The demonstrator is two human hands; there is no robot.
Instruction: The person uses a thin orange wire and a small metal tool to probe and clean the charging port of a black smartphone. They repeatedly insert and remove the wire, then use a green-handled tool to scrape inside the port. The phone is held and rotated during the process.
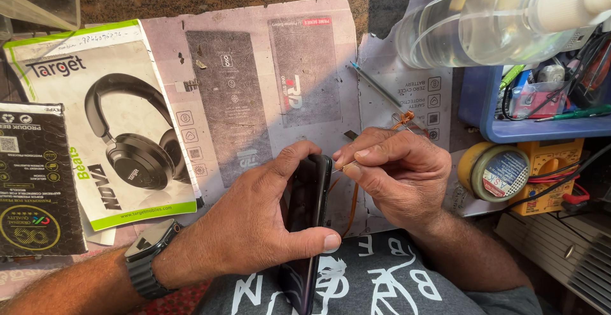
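Two hands on a dark phone [307,226] at lower centre of the frame.

My left hand [254,226] grips the phone on its edge, thumb below and fingers over the top. My right hand [398,175] pinches a thin metal tool [344,163], its tip touching the phone's upper edge. I see a headphone box [108,118] at left and a clear bottle [490,19] at upper right.
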